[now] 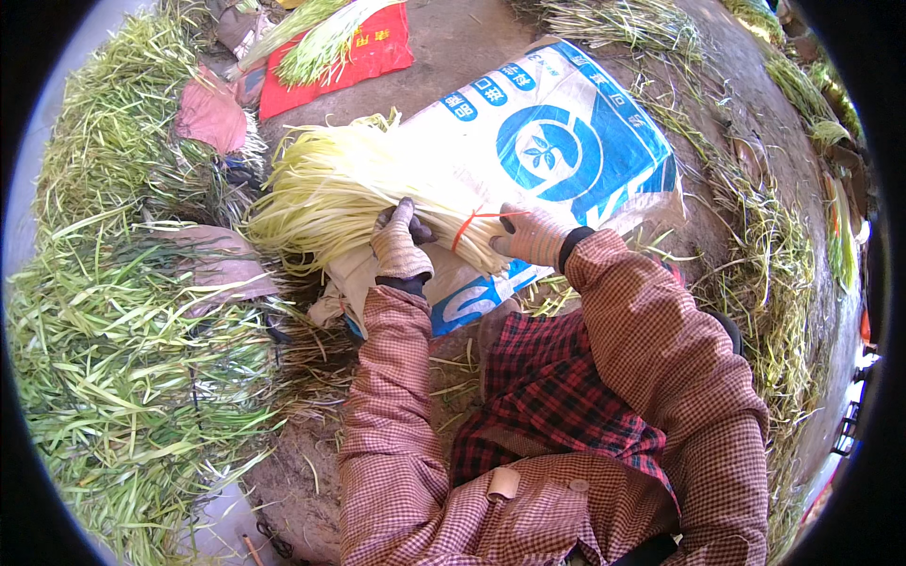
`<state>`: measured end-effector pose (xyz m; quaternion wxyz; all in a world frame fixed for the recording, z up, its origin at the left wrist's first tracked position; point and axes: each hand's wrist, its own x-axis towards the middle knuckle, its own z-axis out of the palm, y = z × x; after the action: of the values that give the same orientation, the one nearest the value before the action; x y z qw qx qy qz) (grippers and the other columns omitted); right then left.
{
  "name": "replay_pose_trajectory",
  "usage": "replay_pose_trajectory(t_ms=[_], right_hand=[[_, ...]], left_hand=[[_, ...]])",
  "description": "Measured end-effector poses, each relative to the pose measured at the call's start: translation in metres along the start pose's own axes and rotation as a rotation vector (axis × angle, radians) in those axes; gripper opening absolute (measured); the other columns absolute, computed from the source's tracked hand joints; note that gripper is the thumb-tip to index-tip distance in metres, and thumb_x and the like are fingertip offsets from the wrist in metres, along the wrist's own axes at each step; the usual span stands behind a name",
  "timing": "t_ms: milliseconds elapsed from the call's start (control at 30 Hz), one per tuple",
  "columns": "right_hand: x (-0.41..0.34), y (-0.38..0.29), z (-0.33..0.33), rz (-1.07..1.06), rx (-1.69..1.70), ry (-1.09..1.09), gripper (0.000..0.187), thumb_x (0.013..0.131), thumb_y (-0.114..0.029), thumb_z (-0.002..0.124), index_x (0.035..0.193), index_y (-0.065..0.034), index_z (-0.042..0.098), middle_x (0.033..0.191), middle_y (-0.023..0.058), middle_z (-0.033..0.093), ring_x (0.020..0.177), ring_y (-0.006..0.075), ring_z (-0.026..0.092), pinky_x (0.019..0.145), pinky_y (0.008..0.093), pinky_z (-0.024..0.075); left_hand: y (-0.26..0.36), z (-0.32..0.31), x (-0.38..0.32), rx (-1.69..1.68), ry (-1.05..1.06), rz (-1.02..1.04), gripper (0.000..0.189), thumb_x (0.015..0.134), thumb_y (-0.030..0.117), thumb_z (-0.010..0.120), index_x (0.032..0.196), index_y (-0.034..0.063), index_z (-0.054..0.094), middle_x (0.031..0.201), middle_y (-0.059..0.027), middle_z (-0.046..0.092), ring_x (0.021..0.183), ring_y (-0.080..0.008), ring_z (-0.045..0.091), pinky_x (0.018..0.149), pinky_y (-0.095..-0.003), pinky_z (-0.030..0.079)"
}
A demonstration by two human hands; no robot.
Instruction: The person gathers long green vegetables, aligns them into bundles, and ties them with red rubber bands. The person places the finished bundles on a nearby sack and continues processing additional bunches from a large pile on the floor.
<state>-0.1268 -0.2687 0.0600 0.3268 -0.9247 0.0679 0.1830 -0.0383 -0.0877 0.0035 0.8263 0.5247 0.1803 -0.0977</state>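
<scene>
A bundle of pale yellow-green leafy stalks [340, 191] lies on a white and blue woven plastic sack [453, 141]. My left hand [402, 244], in a striped knit glove with dark fingertips, grips the bundle near its middle, thumb on top. A red tie [467, 228] runs around the stalks close to their cut ends, and one end of it sticks out to the right. My right hand [531, 232], gloved alike, is at that end with its fingers bent around it; the fingertips are partly hidden.
Heaped green stalks [141, 368] fill the left side, with pinkish cloths [226, 269] among them. A red sack [340, 64] at the top carries more bundled stalks [325, 42]. Loose straw and stalks [764, 283] lie along the right. Red-black plaid cloth [545, 382] covers my lap.
</scene>
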Motion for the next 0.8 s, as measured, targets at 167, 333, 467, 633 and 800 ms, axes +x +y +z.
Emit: replay_pose_trajectory(t_ms=[167, 333, 467, 633, 800], right_hand=[[-0.0008, 0.0, 0.0017, -0.036, 0.017, 0.02, 0.04, 0.077, -0.037, 0.06, 0.093, -0.0003, 0.054, 0.081, 0.0173, 0.06, 0.076, 0.0306, 0.059, 0.067, 0.039, 0.0461], [0.0002, 0.0009, 0.0022, -0.025, -0.016, 0.033, 0.04, 0.078, -0.037, 0.06, 0.093, -0.0006, 0.054, 0.081, 0.017, 0.06, 0.076, 0.0311, 0.06, 0.068, 0.039, 0.0464], [-0.0001, 0.0001, 0.0014, -0.002, -0.012, 0.014, 0.039, 0.077, -0.037, 0.061, 0.093, -0.0011, 0.055, 0.08, 0.0166, 0.06, 0.076, 0.0308, 0.06, 0.067, 0.0391, 0.0466], [-0.0019, -0.0018, 0.0007, 0.001, -0.009, 0.037, 0.038, 0.076, -0.036, 0.062, 0.092, -0.0017, 0.057, 0.079, 0.016, 0.061, 0.075, 0.0299, 0.06, 0.067, 0.0387, 0.0468], [-0.002, 0.0003, 0.0007, -0.018, 0.013, 0.037, 0.038, 0.074, -0.035, 0.063, 0.092, -0.0019, 0.057, 0.078, 0.0154, 0.06, 0.075, 0.0299, 0.059, 0.067, 0.0384, 0.0466]], left_hand=[[-0.0005, 0.0009, 0.0023, -0.004, 0.012, -0.006, 0.013, 0.082, 0.015, 0.064, 0.075, 0.0103, 0.054, 0.056, 0.001, 0.048, 0.042, -0.0134, 0.046, 0.041, -0.0304, 0.044], [-0.0008, 0.0024, 0.002, 0.003, 0.026, 0.019, 0.013, 0.083, 0.016, 0.063, 0.075, 0.0107, 0.054, 0.058, 0.0011, 0.05, 0.043, -0.014, 0.047, 0.044, -0.0309, 0.046], [0.0004, 0.003, 0.0023, 0.012, 0.039, 0.003, 0.013, 0.083, 0.017, 0.063, 0.075, 0.0108, 0.054, 0.058, 0.0011, 0.05, 0.045, -0.0135, 0.047, 0.046, -0.0314, 0.048], [0.0025, 0.0029, 0.0013, 0.017, 0.029, -0.02, 0.012, 0.083, 0.016, 0.062, 0.076, 0.0112, 0.053, 0.06, 0.0011, 0.049, 0.047, -0.0138, 0.048, 0.048, -0.0325, 0.049], [0.0031, 0.0001, 0.0028, 0.019, 0.004, -0.017, 0.011, 0.083, 0.017, 0.061, 0.079, 0.0108, 0.053, 0.062, 0.0003, 0.049, 0.049, -0.0153, 0.049, 0.048, -0.0336, 0.049]])
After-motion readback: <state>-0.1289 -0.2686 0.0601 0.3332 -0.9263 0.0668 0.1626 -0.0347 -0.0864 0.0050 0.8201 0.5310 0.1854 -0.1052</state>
